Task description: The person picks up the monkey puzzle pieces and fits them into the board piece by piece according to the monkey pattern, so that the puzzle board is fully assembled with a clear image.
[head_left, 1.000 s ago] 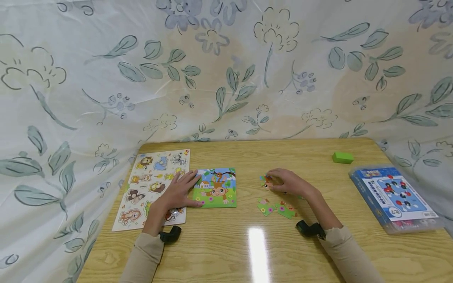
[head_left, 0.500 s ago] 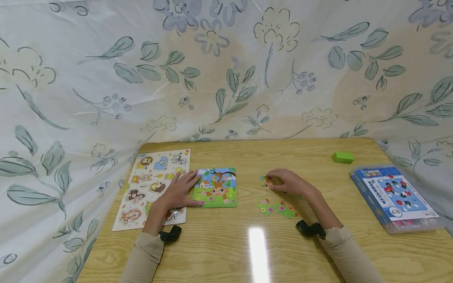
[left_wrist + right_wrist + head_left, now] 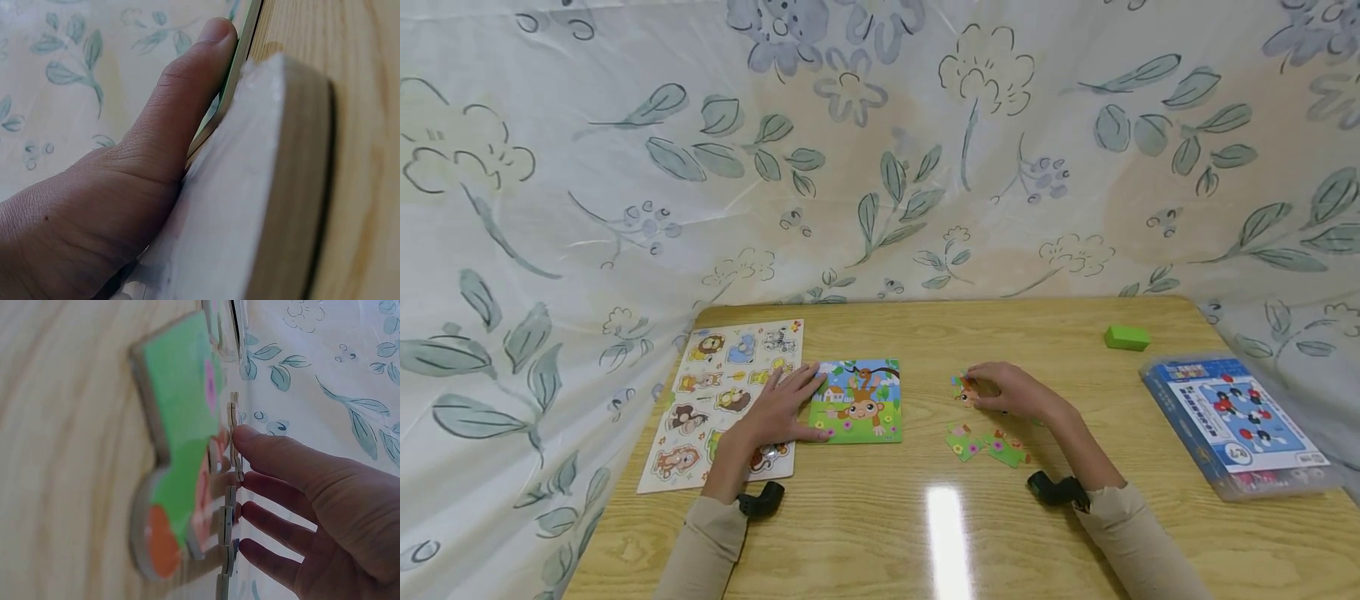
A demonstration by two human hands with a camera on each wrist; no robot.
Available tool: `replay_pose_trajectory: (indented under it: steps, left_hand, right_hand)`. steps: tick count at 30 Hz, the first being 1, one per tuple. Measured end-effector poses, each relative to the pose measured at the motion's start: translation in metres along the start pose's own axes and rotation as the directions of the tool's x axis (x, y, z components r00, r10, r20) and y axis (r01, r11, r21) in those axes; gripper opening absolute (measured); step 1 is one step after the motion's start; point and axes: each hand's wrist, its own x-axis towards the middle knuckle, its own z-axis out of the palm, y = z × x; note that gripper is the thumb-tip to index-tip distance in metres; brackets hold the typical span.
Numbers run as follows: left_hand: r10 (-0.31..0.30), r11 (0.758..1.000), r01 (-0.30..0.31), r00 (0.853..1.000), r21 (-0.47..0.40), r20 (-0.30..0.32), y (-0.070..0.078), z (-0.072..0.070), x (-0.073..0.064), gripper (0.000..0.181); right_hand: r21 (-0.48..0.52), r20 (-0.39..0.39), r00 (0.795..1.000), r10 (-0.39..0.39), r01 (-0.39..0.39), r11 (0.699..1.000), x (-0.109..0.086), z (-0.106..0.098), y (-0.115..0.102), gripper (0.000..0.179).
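Note:
My left hand (image 3: 775, 408) lies with fingers spread at the left edge of a square monkey picture puzzle (image 3: 857, 404). In the left wrist view its thumb (image 3: 181, 100) rests along the puzzle's edge. My right hand (image 3: 1011, 392) pinches a jigsaw piece (image 3: 965, 395) with part of a monkey face between thumb and fingers, at table level. In the right wrist view the piece (image 3: 235, 440) shows edge-on at the thumb tip. Two green jigsaw pieces, one with a yellow flower (image 3: 962, 443) and one with a purple flower (image 3: 1006, 451), lie nearer the front. The right hand hides other pieces.
A plastic-wrapped animal peg board (image 3: 715, 367) lies partly under the left hand. A green block (image 3: 1126, 337) stands at the back right. The molecule-model box (image 3: 1232, 421) lies on the wooden table's (image 3: 865, 533) right side. Floral cloth (image 3: 880, 150) hangs behind.
The head view has tilted very slightly. Both hands stay where they were, the left at the puzzle and the right at the jigsaw piece.

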Motion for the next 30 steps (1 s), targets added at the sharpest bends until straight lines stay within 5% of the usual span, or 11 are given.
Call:
replay_pose_trajectory:
  steps: [30]
  left_hand:
    - [-0.008, 1.000, 0.008, 1.000, -0.013, 0.008, -0.0014, 0.0001, 0.0001, 0.106]
  right_hand:
    - [-0.084, 0.019, 1.000, -0.009, 0.011, 0.996, 0.0003, 0.0006, -0.0041, 0.038]
